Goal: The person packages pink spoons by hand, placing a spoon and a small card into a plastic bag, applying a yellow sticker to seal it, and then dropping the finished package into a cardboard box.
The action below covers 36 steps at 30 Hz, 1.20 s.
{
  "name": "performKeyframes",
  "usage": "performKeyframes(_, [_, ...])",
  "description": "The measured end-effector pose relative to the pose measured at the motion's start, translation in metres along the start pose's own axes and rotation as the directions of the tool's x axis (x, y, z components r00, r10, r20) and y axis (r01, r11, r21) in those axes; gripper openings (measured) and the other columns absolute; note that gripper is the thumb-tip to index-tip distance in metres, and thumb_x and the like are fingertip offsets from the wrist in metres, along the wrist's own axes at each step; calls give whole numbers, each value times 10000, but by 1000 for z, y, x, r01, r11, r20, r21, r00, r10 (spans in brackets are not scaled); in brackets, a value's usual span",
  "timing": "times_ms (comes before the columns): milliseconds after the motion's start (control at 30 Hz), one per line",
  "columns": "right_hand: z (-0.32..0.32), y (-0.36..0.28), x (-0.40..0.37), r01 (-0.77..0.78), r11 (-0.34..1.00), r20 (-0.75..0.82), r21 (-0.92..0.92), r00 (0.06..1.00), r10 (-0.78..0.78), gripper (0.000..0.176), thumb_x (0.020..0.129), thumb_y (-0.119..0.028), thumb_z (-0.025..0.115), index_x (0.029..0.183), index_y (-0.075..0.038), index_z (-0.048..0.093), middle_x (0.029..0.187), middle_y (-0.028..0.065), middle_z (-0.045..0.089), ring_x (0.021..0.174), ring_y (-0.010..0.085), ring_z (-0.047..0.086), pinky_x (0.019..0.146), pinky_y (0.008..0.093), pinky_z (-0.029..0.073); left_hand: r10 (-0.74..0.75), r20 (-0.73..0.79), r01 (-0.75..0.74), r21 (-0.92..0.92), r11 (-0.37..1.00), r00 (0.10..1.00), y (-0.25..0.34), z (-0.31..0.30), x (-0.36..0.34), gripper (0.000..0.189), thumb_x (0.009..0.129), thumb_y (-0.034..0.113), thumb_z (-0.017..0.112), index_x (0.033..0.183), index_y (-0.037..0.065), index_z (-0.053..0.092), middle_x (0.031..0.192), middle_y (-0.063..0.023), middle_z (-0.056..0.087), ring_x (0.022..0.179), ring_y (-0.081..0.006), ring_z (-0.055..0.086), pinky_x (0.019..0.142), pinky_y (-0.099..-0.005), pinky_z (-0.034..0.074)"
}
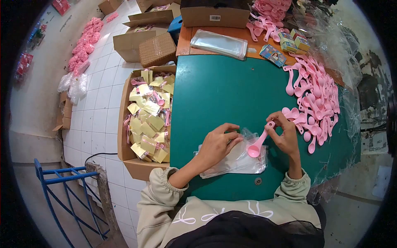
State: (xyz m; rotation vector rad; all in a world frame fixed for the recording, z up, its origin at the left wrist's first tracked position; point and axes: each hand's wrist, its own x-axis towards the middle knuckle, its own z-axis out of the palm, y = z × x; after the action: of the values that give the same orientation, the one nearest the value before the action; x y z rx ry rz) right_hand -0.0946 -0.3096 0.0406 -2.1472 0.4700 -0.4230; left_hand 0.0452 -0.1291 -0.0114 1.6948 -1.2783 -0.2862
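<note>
Between the fingers and thumb of my right hand (282, 133) is the handle end of a pink spoon (255, 148), its bowl pointing down toward me. The spoon's bowl is over a stack of clear plastic bags (248, 164) on the green table (219, 93). My left hand (221, 144) is at the upper left part of the bags, fingers bent toward the right. A bag edge stands up beside its fingertips; whether they pinch it is hard to make out. Right of my right hand lies a large heap of pink spoons (318, 97).
A cardboard box (123, 136) full of packed spoons with yellow cards adjoins the table's left edge. Along the far side are a clear bag pack (219, 43), small card boxes (291, 41) and a brown box (215, 16). Crumpled plastic (343, 53) lines the right edge.
</note>
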Motion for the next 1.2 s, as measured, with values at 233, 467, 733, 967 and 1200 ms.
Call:
performKeyframes(233, [-3, -1, 1, -45, 998, 32, -37, 998, 47, 155, 816, -89, 611, 917, -6, 528, 669, 76, 593, 601, 109, 568, 553, 243, 430, -308, 153, 337, -236, 911, 939, 7, -30, 9, 199, 891, 133, 575, 1036, 30, 663, 1000, -111, 659, 829, -164, 639, 691, -284, 507])
performKeyframes(467, [-4, 1, 0, -43, 998, -21, 42, 999, 44, 176, 821, -49, 606, 961, -8, 510, 695, 58, 591, 632, 92, 560, 570, 231, 434, -391, 311, 489, -688, 536, 866, 4, -36, 13, 397, 909, 77, 548, 1282, -13, 446, 927, -127, 677, 847, -144, 650, 767, -263, 533])
performKeyframes(733, [6, -9, -8, 70, 950, -394, 305, 917, 59, 229, 881, -49, 586, 1047, -29, 430, 805, 58, 591, 734, 95, 584, 640, 202, 476, -363, 410, 547, -646, 532, 837, 8, -29, 11, 455, 871, 53, 600, 1289, -3, 431, 960, -142, 674, 888, -150, 642, 772, -260, 522])
performKeyframes(967, [17, -14, -11, 168, 921, -464, 351, 886, 15, 242, 878, -36, 583, 1042, -26, 405, 814, 68, 578, 736, 107, 580, 663, 236, 519, -365, 441, 573, -639, 513, 820, 8, -26, 10, 398, 880, 70, 592, 1254, -1, 475, 948, -95, 671, 875, -126, 631, 759, -254, 519])
performKeyframes(1200, [15, -16, -14, 147, 944, -448, 296, 894, 1, 267, 853, -1, 602, 1042, -21, 414, 844, 60, 550, 756, 100, 559, 661, 218, 475, -331, 429, 542, -650, 533, 840, 12, -28, 15, 343, 897, 121, 581, 1210, -9, 524, 1065, -79, 633, 957, -122, 600, 797, -262, 505])
